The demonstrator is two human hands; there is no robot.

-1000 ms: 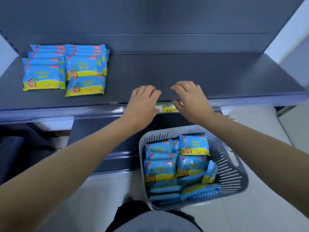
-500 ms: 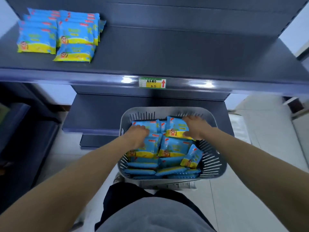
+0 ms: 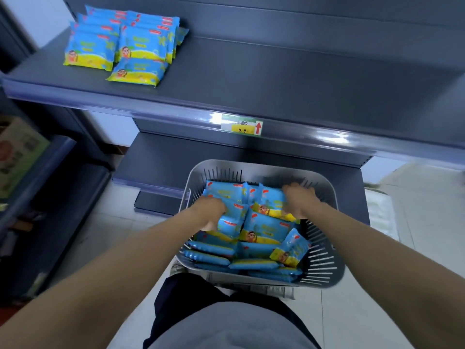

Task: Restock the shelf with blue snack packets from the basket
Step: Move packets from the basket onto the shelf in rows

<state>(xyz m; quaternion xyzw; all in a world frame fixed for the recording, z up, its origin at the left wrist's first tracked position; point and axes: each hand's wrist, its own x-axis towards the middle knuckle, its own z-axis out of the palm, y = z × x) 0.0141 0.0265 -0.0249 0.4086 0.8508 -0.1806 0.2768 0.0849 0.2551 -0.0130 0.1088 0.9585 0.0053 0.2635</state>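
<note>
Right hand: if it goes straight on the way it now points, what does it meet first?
The right hand rests on a blue packet. Going straight on, it would probably meet the basket's far slotted wall first, though depth is unclear.

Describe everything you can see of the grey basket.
The basket is light grey, plastic by its look, a rounded rectangle with a smooth rim and walls cut by narrow vertical slots. It sits upright in front of the dark shelving unit, below the price label, with printed paper showing under its near edge. Blue snack packets nearly fill it, most lying flat, one tilted at the right. The left hand grips one packet; the right hand curls over another near the far wall.
</note>
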